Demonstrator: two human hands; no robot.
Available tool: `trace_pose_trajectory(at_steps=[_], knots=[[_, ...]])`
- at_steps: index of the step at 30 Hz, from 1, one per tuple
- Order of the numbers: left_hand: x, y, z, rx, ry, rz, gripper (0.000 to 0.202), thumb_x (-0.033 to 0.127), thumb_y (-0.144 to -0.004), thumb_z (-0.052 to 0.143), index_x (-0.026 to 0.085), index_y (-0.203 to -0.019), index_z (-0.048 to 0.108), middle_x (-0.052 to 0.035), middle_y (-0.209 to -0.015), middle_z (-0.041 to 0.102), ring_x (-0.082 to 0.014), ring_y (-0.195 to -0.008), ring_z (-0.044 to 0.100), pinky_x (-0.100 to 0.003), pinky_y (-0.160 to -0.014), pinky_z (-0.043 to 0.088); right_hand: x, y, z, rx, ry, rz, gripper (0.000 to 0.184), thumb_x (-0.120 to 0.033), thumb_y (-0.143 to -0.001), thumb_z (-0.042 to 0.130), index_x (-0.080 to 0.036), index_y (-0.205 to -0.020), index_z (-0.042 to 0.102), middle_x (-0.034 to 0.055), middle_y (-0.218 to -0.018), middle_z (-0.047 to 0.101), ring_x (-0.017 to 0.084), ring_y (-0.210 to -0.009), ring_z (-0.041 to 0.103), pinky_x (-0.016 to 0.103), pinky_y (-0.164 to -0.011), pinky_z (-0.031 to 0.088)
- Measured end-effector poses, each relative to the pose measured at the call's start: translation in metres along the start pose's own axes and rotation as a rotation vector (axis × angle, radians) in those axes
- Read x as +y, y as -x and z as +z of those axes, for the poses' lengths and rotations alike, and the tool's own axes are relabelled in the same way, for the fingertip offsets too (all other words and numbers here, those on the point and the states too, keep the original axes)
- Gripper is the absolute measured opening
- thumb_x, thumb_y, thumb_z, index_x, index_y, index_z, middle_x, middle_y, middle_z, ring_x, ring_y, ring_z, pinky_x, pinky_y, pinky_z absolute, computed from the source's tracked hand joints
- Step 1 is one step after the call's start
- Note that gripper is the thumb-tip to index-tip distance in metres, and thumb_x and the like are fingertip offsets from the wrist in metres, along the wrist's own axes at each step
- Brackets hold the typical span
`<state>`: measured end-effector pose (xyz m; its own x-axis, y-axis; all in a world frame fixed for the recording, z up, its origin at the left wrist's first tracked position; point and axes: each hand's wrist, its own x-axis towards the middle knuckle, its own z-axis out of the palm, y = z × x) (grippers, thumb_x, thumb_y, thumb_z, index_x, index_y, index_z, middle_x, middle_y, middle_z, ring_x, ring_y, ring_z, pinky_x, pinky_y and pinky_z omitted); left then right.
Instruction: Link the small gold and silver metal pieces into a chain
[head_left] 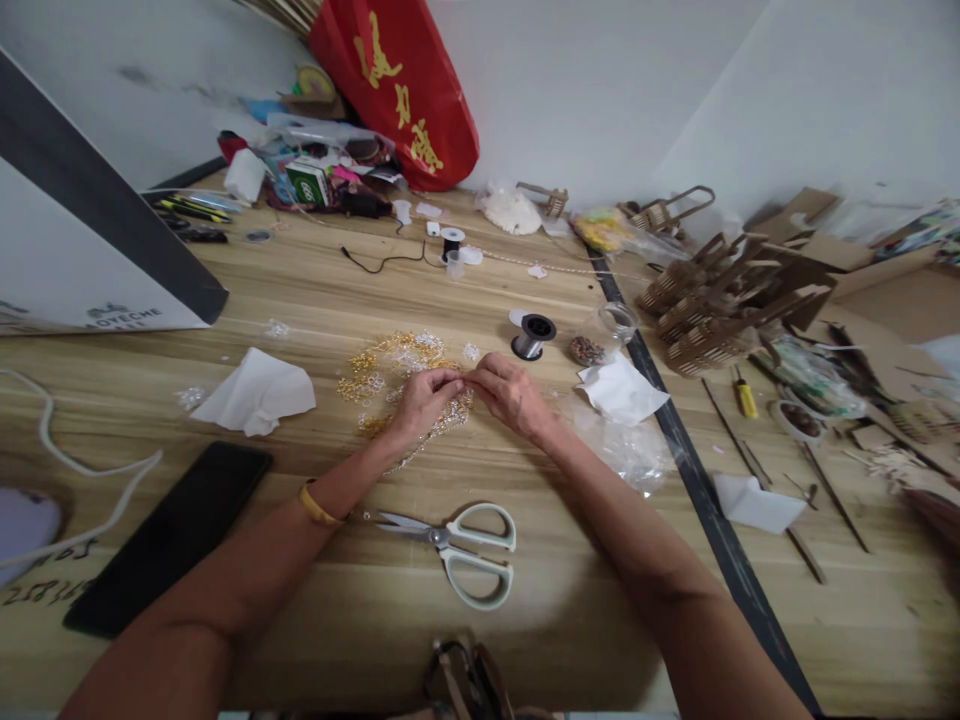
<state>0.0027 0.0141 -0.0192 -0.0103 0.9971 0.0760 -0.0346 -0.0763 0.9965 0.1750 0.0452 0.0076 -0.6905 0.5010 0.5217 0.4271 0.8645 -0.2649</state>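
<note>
My left hand (pixel 429 402) and my right hand (pixel 510 392) meet at their fingertips above a spread of gold and silver beads (pixel 367 372). Both are pinched closed. Whatever sits between the fingertips is too small to make out. A silvery beaded strand (pixel 417 450) trails on the table below my left hand. Closer to me lie scissors (pixel 442 537) with pale handles, their blades a little apart and pointing left. Beyond my right hand stands a black spool of thin wire (pixel 532 337).
To the left are a crumpled white paper (pixel 259 392), a black phone-like slab (pixel 172 540) and a white box (pixel 97 220). On the right are a jar of dark beads (pixel 589 349), plastic bags (pixel 622 445) and small woven baskets (pixel 705 310). A red bag (pixel 420 90) leans against the wall.
</note>
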Motion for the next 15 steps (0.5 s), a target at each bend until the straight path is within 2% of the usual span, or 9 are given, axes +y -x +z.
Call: trace_pose_trajectory(at_steps=[8, 12, 15], knots=[[0.0008, 0.0003, 0.0009, -0.004, 0.017, -0.036, 0.017, 0.03, -0.066, 0.068, 0.013, -0.07, 0.068, 0.0003, -0.06, 0.062, -0.0115, -0.058, 0.053, -0.023, -0.057, 0.042, 0.0021, 0.0014, -0.0008, -0.057, 0.027, -0.041, 0.023, -0.022, -0.098, 0.042, -0.017, -0.095, 0.064, 0.0082, -0.088, 0.056, 0.017, -0.081, 0.053, 0.027, -0.07, 0.044], [-0.0019, 0.0002, 0.0006, -0.003, -0.012, -0.023, 0.019, 0.032, -0.067, 0.067, 0.014, -0.069, 0.068, -0.0006, -0.061, 0.063, -0.0123, -0.059, 0.054, -0.023, -0.058, 0.042, 0.0014, -0.0002, -0.0015, -0.081, 0.02, -0.003, 0.021, -0.021, -0.097, 0.042, -0.015, -0.095, 0.062, 0.0082, -0.087, 0.055, 0.017, -0.078, 0.052, 0.028, -0.068, 0.043], [-0.0049, -0.0003, -0.0002, 0.002, -0.06, -0.006, 0.019, 0.033, -0.07, 0.065, 0.014, -0.069, 0.067, -0.0014, -0.062, 0.064, -0.0131, -0.06, 0.055, -0.024, -0.059, 0.044, 0.0025, -0.0021, -0.0011, -0.072, -0.091, 0.052, 0.02, -0.022, -0.096, 0.043, -0.015, -0.095, 0.061, 0.0076, -0.087, 0.054, 0.016, -0.077, 0.053, 0.028, -0.069, 0.044]])
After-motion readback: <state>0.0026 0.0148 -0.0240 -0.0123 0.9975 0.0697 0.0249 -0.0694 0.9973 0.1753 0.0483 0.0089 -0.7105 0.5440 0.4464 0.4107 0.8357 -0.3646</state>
